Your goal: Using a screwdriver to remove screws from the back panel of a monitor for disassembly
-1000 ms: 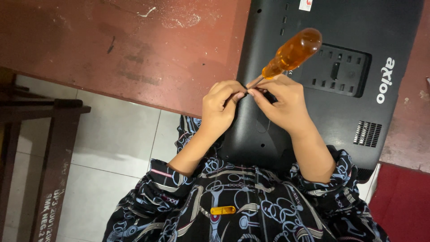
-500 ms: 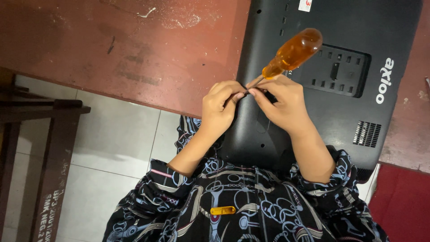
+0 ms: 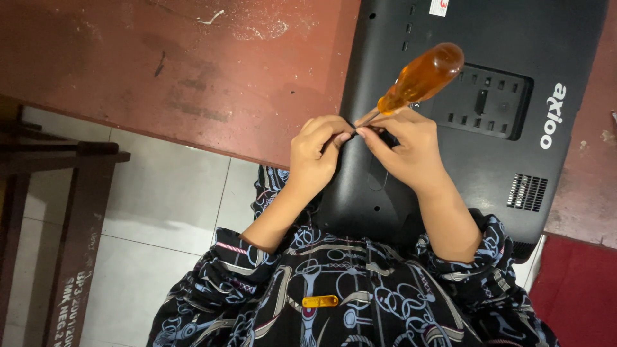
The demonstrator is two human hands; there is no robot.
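Observation:
A black monitor (image 3: 488, 160) lies face down on a red-brown table (image 3: 193, 71), its back panel up. My right hand (image 3: 402, 151) grips a screwdriver with an amber handle (image 3: 421, 77); the handle sticks up to the right and the thin shaft points down to my fingertips. My left hand (image 3: 318, 154) pinches at the shaft tip, fingertips meeting those of the right hand over the monitor's left edge. What sits between the fingertips is hidden.
The table edge runs diagonally above a white tiled floor (image 3: 160, 212). A dark wooden bench or chair frame (image 3: 45, 193) stands at the left. A red surface (image 3: 578, 295) shows at the lower right. My patterned dark sleeves fill the bottom.

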